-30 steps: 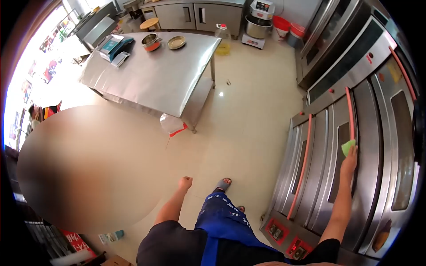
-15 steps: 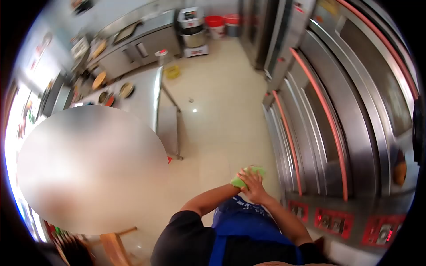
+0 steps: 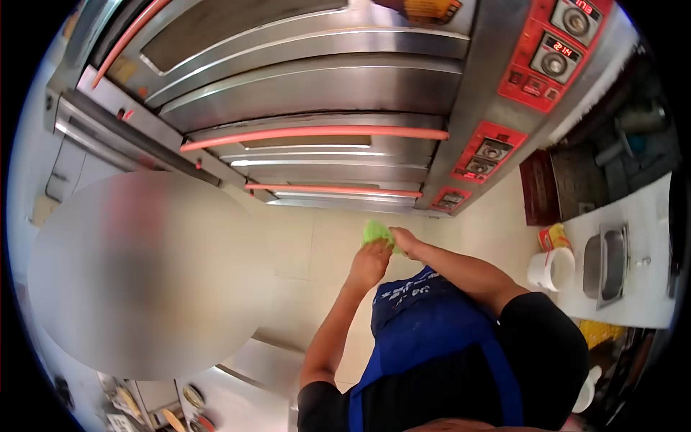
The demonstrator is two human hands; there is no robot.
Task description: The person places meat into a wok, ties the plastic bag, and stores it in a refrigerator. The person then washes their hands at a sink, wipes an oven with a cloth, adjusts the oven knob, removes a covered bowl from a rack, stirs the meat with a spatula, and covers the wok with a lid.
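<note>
Green cloth point(image 3: 376, 232) in fingers of both hands: left hand point(image 3: 371, 262) clamped on its near side, right hand point(image 3: 405, 242) clamped on its right edge; exact finger spacing too small to tell. Blue apron point(image 3: 432, 335) just bodyward of fingers. Stainless deck oven point(image 3: 309, 93) ahead of fingers, apart, lowest red handle point(image 3: 331, 190) nearest them. White bucket point(image 3: 540, 271) well right of fingers, metal sink point(image 3: 594, 266) farther right.

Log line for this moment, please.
left hand: holding green cloth | right hand: holding same cloth | cloth: apart from oven
</note>
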